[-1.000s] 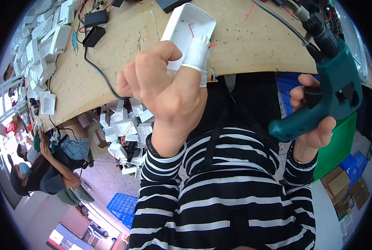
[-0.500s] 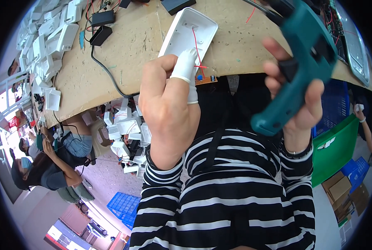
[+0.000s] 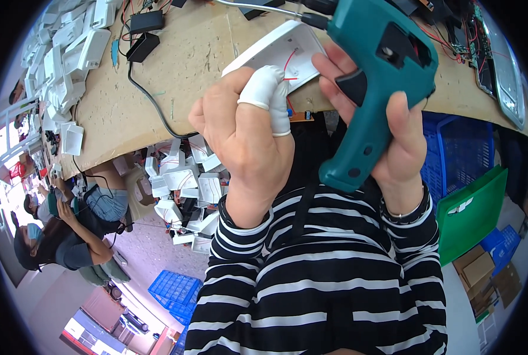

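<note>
Scuffed tan sheeting covered the tabletop (image 3: 187,77), its far side cut off by the view's edge and its left end buried under a heap of white plastic cases (image 3: 69,53), too overlapped to count. Near the far middle, 1 open white case (image 3: 304,54), shallow and smooth-walled, lay just beyond the left hand (image 3: 246,127), which hid its near end. That hand was curled, back upward, with 2 digits in wrinkled white covers (image 3: 258,90) drawn together; a thin red wire (image 3: 289,60) showed beside their tips, but whether they gripped anything could not be told. Just right of the covers, only a strip of circuit board (image 3: 302,116) was visible. The right hand (image 3: 403,142) held a hard, dark teal gun-shaped tool (image 3: 383,83) by its rounded handle, thumb bent over the right side, other fingers reaching past the black trigger (image 3: 352,89). The tool's black front end was cropped. Farther right, a slick green bin (image 3: 474,210) partly hid a blue lattice crate (image 3: 462,148).
</note>
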Available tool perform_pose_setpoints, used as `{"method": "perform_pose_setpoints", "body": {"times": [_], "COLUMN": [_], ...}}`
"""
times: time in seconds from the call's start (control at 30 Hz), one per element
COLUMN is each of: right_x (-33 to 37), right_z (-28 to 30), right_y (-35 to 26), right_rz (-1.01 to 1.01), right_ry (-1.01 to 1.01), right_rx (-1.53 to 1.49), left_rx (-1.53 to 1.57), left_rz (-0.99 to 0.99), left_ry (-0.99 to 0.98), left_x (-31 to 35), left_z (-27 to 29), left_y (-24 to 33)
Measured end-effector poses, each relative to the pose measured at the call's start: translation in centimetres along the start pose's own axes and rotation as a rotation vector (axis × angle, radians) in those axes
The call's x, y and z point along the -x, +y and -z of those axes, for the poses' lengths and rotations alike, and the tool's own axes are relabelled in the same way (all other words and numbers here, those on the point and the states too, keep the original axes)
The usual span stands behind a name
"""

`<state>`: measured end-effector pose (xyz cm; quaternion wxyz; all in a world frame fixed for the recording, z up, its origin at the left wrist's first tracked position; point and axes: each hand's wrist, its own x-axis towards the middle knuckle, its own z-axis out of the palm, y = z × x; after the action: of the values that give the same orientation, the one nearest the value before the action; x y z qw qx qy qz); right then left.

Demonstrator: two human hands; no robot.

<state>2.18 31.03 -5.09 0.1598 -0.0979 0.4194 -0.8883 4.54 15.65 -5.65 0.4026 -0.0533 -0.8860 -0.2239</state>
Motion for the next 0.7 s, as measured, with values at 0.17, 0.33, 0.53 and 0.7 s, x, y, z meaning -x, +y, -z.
{"method": "perform_pose_setpoints", "body": {"times": [0.17, 0.33, 0.53, 0.7], "right_x": [1.1, 1.0, 1.1, 1.1], "right_z": [-0.3, -0.1, -0.2, -0.3], "right_y": [0.6, 0.8, 1.0, 1.0], "right_rz": [0.002, 0.022, 0.034, 0.032], "right_ry": [0.106, 0.094, 0.086, 0.088], "right_rx": [-0.068, -0.096, -0.114, -0.126], "left_rx": [0.006, 0.05, -0.046, -0.102], "left_rz": [-0.052, 0.01, -0.02, -0.073], "left_ry": [-0.082, -0.113, -0.133, -0.077], "left_x": [0.0, -0.1, 0.2, -0.7], "left_z": [0.1, 0.2, 0.3, 0.0], "left_y": [0.4, 0.7, 0.4, -0.2]}}
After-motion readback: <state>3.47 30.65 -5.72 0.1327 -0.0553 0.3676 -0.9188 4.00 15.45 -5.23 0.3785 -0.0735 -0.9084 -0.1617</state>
